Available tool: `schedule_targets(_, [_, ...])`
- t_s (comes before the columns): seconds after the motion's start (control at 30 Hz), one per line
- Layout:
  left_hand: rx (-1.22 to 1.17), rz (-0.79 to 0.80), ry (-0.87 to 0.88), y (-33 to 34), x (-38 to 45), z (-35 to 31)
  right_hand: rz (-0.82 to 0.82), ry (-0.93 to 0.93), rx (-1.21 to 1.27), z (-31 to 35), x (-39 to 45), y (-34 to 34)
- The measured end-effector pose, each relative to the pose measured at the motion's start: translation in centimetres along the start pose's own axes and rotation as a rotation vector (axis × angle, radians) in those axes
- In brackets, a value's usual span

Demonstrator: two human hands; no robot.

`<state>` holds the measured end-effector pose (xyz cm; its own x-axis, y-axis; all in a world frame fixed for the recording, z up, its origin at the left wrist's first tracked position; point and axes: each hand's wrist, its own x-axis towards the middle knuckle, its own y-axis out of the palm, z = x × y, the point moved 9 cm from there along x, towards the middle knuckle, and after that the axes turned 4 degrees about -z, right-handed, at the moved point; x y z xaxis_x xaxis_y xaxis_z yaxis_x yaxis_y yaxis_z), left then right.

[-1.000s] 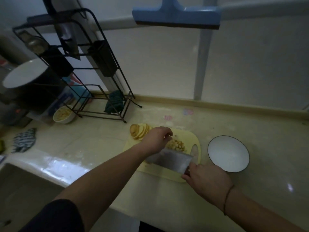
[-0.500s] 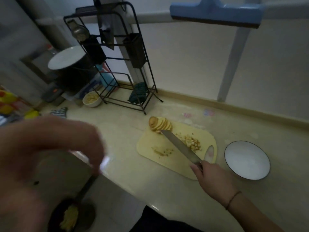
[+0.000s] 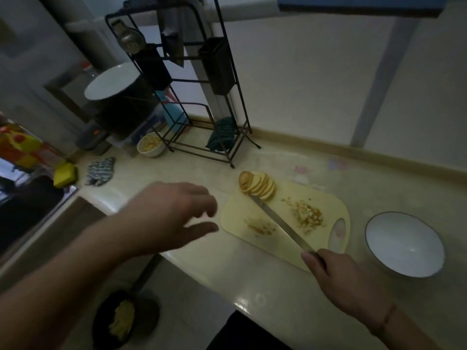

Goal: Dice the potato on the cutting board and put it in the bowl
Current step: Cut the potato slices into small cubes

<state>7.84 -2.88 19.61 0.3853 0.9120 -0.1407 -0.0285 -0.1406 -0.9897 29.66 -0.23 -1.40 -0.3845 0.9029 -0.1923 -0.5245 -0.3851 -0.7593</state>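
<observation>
Potato in three lots on the board (image 3: 237, 213): slices (image 3: 257, 185) fanned at the far left corner, dice (image 3: 308, 215) heaped right of the blade, a few strips (image 3: 259, 227) left of it. None in the bowl (image 3: 404, 245), which sits just right of the board.

Right hand (image 3: 341, 279) curled round the knife handle, knife (image 3: 278, 219) lying slantwise across the board, tip touching or nearly touching the slices; cannot tell which. Left hand (image 3: 174, 213) above the counter edge just left of the board, fingers (image 3: 202, 227) loosely spread, holding nothing, blurred.

Risks, as judged from this:

- Cut fingers. Empty hand near the blade and apparently heading for the board; likely if reaching for slices or strips past the edge with the knife not lifted clear.
- Slices toppling. Fanned on edge at the very corner, so a nudge from the tip could push some onto the counter.
- Uneven dice. Strips thin and scattered, likely to slip under the blade unless gathered and held flat.
- Spill on transfer. Gap between heap and bowl, handle hole (image 3: 337, 233) in the way; loose dice scooped on the blade could drop onto the counter or through the hole.
- Dim light, hard to judge where edge and fingertips stand.
- Board near the counter front; hard sideways pressure might slide it.
</observation>
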Motion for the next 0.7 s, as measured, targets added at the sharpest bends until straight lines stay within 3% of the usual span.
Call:
schedule_targets(0.17, [0.116, 0.164, 0.038, 14.9, 5.2, 1.6, -0.01, 0.057, 0.074, -0.3, 0.6, 0.6])
schedule_targets(0.3, [0.073, 0.137, -0.006, 21.3, 7.7, 2.9, -0.035, 0.092, 0.12, -1.3, 0.9, 2.0])
schedule_targets(0.47, [-0.12, 0.01, -0.054, 24.9, 9.6, 5.3, -0.052, 0.107, 0.146, -1.0, 0.5, 2.7])
schedule_targets(0.7, [-0.363, 0.001, 0.053, 25.3, 10.8, 4.4, -0.043, 0.192, 0.19, -1.5, -0.7, 3.1])
